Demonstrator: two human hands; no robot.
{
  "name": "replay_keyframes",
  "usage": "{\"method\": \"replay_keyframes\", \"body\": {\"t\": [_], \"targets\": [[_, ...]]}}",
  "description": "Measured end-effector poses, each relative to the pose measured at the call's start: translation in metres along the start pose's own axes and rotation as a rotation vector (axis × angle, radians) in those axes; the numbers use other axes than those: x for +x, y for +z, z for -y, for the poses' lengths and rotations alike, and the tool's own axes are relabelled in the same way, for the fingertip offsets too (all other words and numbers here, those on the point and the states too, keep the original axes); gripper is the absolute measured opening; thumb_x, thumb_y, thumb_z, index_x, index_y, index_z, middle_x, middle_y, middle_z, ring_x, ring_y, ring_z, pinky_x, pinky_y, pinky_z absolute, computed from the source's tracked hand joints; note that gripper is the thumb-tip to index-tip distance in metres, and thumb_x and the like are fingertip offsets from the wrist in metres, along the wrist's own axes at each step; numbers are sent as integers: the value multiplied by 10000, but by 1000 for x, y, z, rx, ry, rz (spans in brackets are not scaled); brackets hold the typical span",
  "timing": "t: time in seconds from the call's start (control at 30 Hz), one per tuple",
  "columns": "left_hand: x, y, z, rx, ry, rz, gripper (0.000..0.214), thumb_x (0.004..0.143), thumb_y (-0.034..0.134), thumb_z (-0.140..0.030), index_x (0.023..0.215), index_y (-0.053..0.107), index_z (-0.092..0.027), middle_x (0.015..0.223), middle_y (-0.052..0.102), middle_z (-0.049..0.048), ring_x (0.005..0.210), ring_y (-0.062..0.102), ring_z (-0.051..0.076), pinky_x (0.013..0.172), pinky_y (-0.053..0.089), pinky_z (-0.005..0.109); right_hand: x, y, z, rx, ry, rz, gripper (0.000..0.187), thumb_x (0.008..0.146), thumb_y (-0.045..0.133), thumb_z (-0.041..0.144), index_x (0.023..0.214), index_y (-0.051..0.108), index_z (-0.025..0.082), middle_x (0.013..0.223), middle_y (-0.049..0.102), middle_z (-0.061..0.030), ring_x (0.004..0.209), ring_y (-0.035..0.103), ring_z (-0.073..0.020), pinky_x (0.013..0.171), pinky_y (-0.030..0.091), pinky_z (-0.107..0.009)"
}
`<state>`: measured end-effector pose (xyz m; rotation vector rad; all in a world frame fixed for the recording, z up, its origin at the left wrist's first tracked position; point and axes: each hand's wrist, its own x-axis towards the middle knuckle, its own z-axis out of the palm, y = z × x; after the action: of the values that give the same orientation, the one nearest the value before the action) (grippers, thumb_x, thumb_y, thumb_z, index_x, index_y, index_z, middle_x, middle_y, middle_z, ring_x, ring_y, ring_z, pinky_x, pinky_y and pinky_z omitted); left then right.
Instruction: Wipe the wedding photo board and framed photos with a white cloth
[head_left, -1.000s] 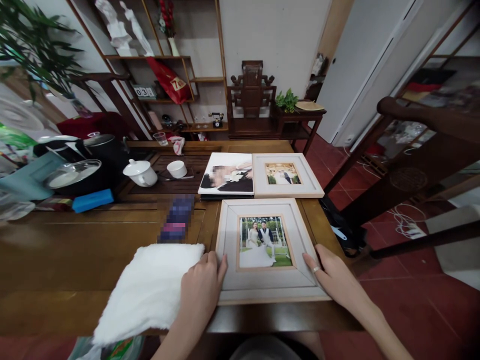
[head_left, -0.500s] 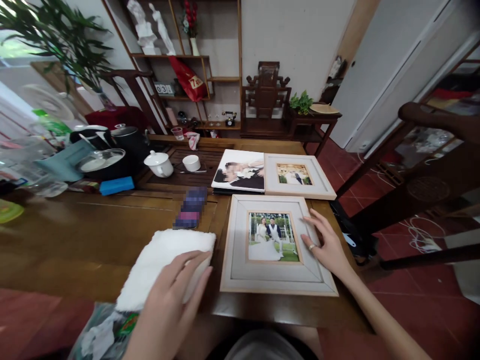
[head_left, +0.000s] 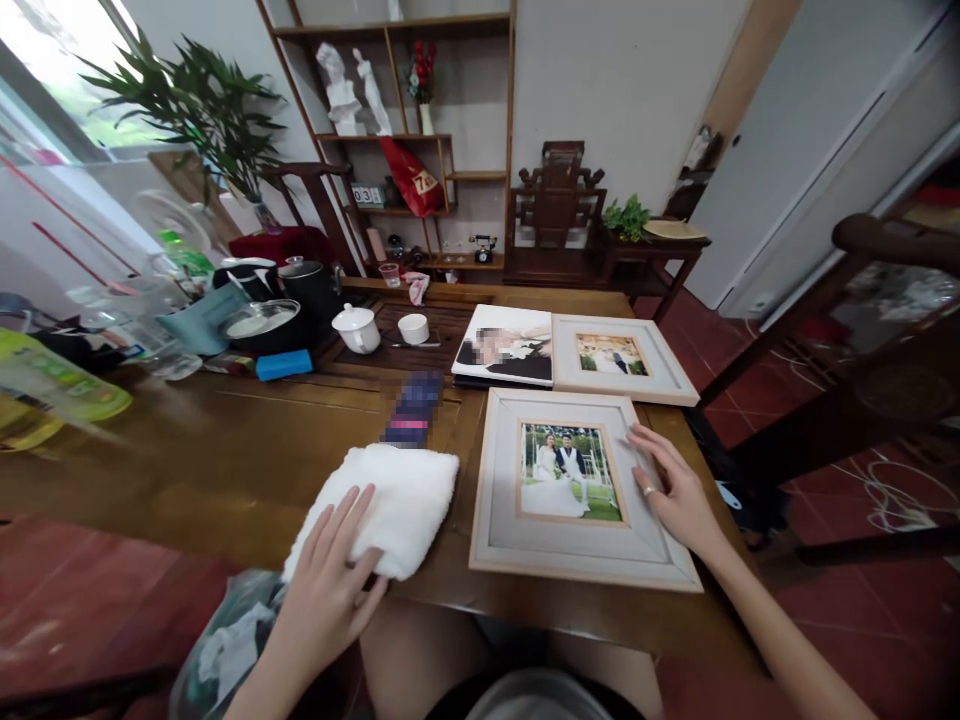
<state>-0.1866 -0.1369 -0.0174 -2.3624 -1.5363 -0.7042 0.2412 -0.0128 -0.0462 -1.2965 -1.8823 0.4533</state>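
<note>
On the wooden table [head_left: 210, 430], the left hand [head_left: 330, 570] lies on a white towel [head_left: 416, 500], fingers loosely parted, gripping nothing, while the right hand [head_left: 679, 495], fingers slightly spread, rests ungripping on the nearby framed photo's [head_left: 574, 480] right side.

Bare forearms [head_left: 765, 620]; slim ring [head_left: 649, 490] on right hand [head_left: 681, 505]; grey-and-black clothing [head_left: 544, 700].

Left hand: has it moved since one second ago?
Yes: judged against the near framed photo, the left hand has moved left, from the frame's left edge onto the white cloth.
</note>
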Motion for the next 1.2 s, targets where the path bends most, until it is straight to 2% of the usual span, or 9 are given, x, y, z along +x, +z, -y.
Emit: {"method": "replay_keyframes", "body": {"t": [0.17,0.33,0.43,0.53,0.63,0.77,0.93,1.07,1.2], "targets": [[19,15,1,32,62,53,156,807,455,-80,683,483,-171,1401,476,154,1325,405,357,1054,376,551,1,0,3,-1,-17,0,396,881,470,189,1267,530,256,1414,460,-95,1319,433,-246,1110,317,-483],[25,13,5,146,159,-132,123,757,525,-73,724,489,-186,1208,620,148,990,648,290,728,549,372,0,0,5,36,24,7,376,872,478,195,1236,553,249,1425,454,-98,1335,421,-249,1123,301,-490],[42,5,-6,33,66,-296,197,756,598,-138,943,562,-189,1205,616,128,972,655,252,685,548,312,-2,2,4,70,62,48,385,867,486,206,1245,550,246,1473,405,-98,1368,379,-261,1129,288,-516],[77,7,-26,-100,-76,-319,484,789,567,-180,1266,485,-172,1249,592,118,1081,613,245,836,542,336,-3,3,3,73,34,79,405,880,444,181,1267,543,249,1464,426,-90,1391,345,-249,1140,272,-529],[116,25,-47,-124,21,-179,376,762,510,-109,1124,598,-159,1374,505,131,1248,495,276,987,469,401,-3,4,2,45,-47,115,438,884,390,123,1269,550,253,1404,501,-82,1388,350,-232,1146,271,-538],[152,57,-60,-40,240,208,113,656,586,-96,730,663,-134,1482,361,176,1327,369,398,955,452,499,-3,5,2,6,-108,143,516,860,364,58,1305,532,260,1391,522,-75,1398,332,-233,1143,285,-556],[173,75,-49,-59,199,338,234,700,605,-180,909,710,-184,1476,388,140,1376,288,399,1035,283,640,-5,7,1,-12,-124,149,600,811,360,2,1336,504,254,1424,483,-72,1421,291,-230,1152,281,-552],[187,81,-38,-120,213,417,396,650,549,-55,1000,699,-165,1517,325,101,1424,187,366,1132,197,575,-6,8,0,-26,-143,187,671,751,348,-41,1352,481,225,1448,448,-87,1430,272,-225,1159,276,-543],[185,81,-41,-85,234,447,497,630,508,6,1073,678,-143,1435,444,124,1407,249,344,1150,213,540,-6,11,2,-30,-112,145,640,737,359,-33,1310,523,201,1429,468,-105,1421,291,-233,1162,266,-546]]}}
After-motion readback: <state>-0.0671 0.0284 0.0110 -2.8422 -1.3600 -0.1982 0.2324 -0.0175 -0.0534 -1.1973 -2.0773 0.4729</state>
